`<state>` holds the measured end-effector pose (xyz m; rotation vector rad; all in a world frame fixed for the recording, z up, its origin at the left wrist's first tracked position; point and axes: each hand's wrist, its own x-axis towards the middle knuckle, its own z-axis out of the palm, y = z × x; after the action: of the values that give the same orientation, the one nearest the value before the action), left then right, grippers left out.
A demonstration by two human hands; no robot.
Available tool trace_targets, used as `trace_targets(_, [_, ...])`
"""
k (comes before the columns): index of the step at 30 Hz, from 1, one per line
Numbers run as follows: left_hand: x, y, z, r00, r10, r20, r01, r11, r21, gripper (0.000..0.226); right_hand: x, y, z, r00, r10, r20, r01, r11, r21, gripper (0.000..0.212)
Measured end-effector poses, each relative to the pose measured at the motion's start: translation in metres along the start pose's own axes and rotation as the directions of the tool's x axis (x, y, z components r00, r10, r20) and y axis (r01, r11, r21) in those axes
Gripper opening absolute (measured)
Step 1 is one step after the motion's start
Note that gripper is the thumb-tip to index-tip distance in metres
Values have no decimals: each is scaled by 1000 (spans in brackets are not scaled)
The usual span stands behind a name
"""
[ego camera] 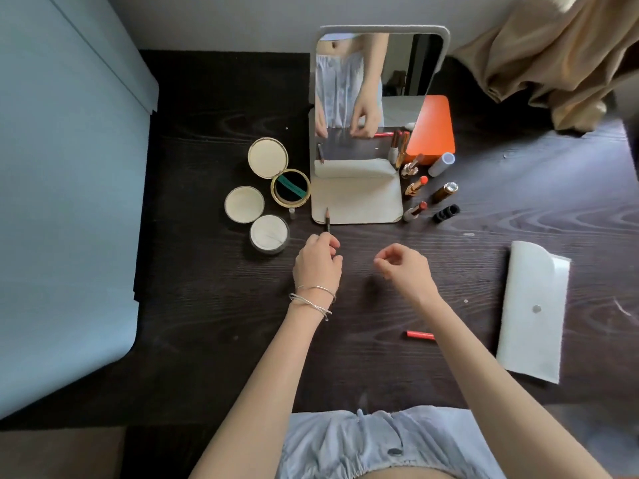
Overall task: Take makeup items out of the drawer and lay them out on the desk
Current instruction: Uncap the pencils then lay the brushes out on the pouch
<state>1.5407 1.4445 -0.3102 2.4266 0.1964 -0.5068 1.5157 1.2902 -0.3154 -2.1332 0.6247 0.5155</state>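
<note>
From my remote station, the left hand point(317, 262) pinched a dark makeup pencil point(327, 221) by its lower end, the tip pointing away over the front edge of the white mirror stand point(358, 198). The right hand point(401, 266) hovered above the dark wooden bench point(380, 368), fingers loosely curled and holding nothing. Thin silver bangles point(313, 300) circled the left wrist.

Left of the stand I saw an open gold compact point(278, 172), a round white puff point(244, 204) and a small jar point(269, 234) topped with a white pad, all close together, the jar just beside the left hand. To the right of the stand stood a cluster of lipsticks point(416, 186), some uncapped and lying tilted, with a grey cap point(441, 164), a black ridged piece point(446, 213) and an orange box point(432, 127) behind them. A red lip pencil point(420, 335) lay alone on the bench near the right forearm, partly hidden by it. A white snap pouch point(530, 311) rested farther right. The mirror point(373, 84) reflected both hands. Beige cloth point(560, 50) hung at the far right corner, and a pale blue panel point(65, 188) bordered the bench on the left.
</note>
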Motion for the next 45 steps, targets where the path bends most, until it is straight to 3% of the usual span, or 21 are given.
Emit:
trace_targets(2, [-15,11,10,991,100,86,-101,995,11,9,-14,24,-17,999,28,-38,-28,1000,3,5])
trace_targets(4, [-29,24,29,948,187,258,-205,978,42,7,-25,46,-32,996,45,-76,-45,999,6,5])
trace_targets(6, [-44,36,51,878,241,413,-300,950,83,12,-35,66,-42,994,62,-88,-64,998,-21,4])
trace_targets(9, [-66,51,88,808,281,518,-407,901,148,27,-49,92,-52,995,64,-76,-72,992,-104,4])
trace_targets(12, [-86,61,115,805,277,524,-464,845,266,35,-61,115,-60,999,44,-14,-46,978,-204,14])
trace_targets(16, [-96,64,129,839,295,457,-478,801,360,20,-70,141,-59,998,-25,56,42,949,-314,19])
trace_targets(19, [-98,70,123,878,232,418,-369,884,285,21,-73,135,-53,992,-103,78,126,891,-437,23])
trace_targets(22, [-96,74,101,886,191,422,-305,926,221,27,-75,114,-51,964,-247,95,264,872,-412,17])
trace_targets(28, [-85,52,33,886,192,422,-255,962,96,25,-74,66,-58,827,-483,287,562,733,-384,26])
trace_targets(32, [-79,34,-8,877,171,449,-213,976,43,24,-73,34,-39,805,-482,346,592,686,-422,31])
trace_targets(40, [-56,14,-59,877,169,449,-305,919,249,28,-56,-12,-9,752,-555,356,657,592,-467,32])
trace_targets(45, [-42,9,-79,863,93,496,-266,919,290,39,-47,-29,10,706,-607,365,705,547,-451,30])
